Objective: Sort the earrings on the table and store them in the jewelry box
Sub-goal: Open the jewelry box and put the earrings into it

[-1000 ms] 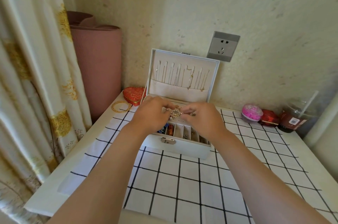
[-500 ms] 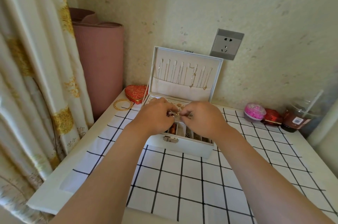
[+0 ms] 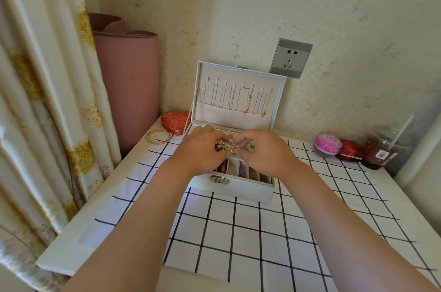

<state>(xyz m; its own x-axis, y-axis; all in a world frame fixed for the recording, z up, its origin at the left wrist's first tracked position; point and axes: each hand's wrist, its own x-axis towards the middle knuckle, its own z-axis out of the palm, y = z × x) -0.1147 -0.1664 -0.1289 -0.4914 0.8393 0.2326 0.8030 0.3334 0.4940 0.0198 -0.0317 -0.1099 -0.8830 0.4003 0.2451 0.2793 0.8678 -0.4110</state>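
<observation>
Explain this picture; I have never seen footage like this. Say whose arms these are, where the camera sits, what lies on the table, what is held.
No machine here: a person works bare-handed, and one wide camera on their head looks down, so the arms enter from below. The left hand and right hand meet over an open white jewelry box, both pinching a small cluster of earrings; necklaces hang in its raised lid. The box stands on a checked cloth on a white table. Nearby are gold bangles, a red heart box, a pink container, a small red box and a cup with a straw.
</observation>
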